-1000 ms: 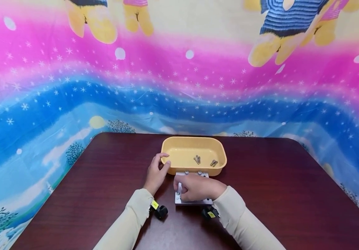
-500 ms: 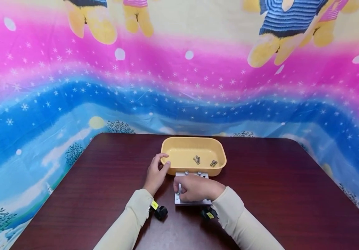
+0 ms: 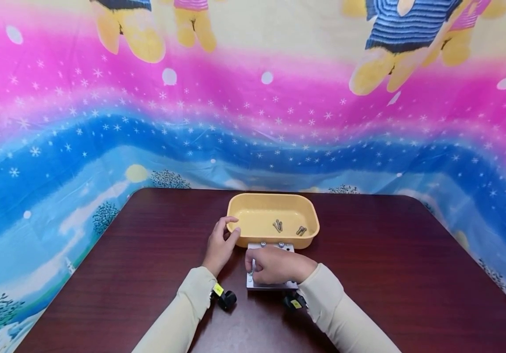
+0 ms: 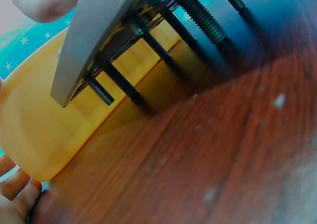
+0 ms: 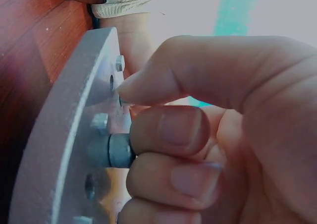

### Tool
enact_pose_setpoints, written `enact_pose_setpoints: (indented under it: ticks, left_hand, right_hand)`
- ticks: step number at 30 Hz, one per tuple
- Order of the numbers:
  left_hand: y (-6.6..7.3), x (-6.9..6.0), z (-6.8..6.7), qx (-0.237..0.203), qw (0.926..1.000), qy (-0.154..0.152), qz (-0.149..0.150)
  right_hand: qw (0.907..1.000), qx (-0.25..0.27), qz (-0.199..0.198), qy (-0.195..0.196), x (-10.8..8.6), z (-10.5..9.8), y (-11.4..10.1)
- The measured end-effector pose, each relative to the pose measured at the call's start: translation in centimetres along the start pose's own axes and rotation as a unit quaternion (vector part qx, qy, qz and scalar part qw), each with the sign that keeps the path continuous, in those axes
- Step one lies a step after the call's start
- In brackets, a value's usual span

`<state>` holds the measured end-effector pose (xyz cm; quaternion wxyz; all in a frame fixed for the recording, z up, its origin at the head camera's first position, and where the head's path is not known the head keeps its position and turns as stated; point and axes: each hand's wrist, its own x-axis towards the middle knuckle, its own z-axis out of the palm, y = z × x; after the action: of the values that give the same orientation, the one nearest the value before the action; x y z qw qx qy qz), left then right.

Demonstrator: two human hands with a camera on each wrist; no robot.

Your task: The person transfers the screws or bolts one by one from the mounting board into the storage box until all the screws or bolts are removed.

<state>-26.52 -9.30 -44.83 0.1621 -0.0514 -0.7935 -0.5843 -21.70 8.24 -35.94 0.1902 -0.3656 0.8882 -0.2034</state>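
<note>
My left hand (image 3: 220, 247) grips the near left corner of a yellow bin (image 3: 273, 240), thumb outside and fingers at the rim. Just in front of the bin is a metal plate (image 3: 275, 287). Over its left part, my right hand (image 3: 279, 264) pinches a small screw (image 3: 250, 273) between thumb and finger, largely hidden by the fingertips. In the right wrist view, the curled fingers (image 5: 171, 172) lie against a round bolt head (image 5: 120, 150) on the plate (image 5: 62, 135). Several threaded shanks (image 4: 200, 16) project below the plate (image 4: 94, 35) in the left wrist view.
Several loose screws (image 3: 277, 225) lie in two small groups inside the bin. The dark red-brown table (image 3: 389, 255) extends to both sides, with a patterned cloth (image 3: 235, 122) hanging behind it. Black wrist cameras (image 3: 227, 300) sit below both hands.
</note>
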Motion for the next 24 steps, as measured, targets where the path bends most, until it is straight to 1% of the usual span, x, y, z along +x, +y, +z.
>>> enact_pose_setpoints:
  ticks: [4,16,21,24]
  left_hand:
    - [0.04,0.05,0.05,0.0,1.0,0.003,0.003]
    - [-0.1,0.03,0.03,0.002,1.0,-0.002,-0.002]
    - [-0.12,0.04,0.01,0.002,1.0,-0.004,-0.008]
    - [-0.04,0.07,-0.02,0.001,1.0,-0.005,-0.007]
  right_hand:
    - [1.0,-0.007,-0.002,0.006,0.06,0.04,-0.02]
    - [0.9999,-0.007,0.007,0.009,0.18,0.2,0.05]
    - [0.9998,-0.014,0.006,0.011,0.24,0.22,0.11]
    - [0.9997,-0.02,0.006,0.013,0.24,0.17,0.05]
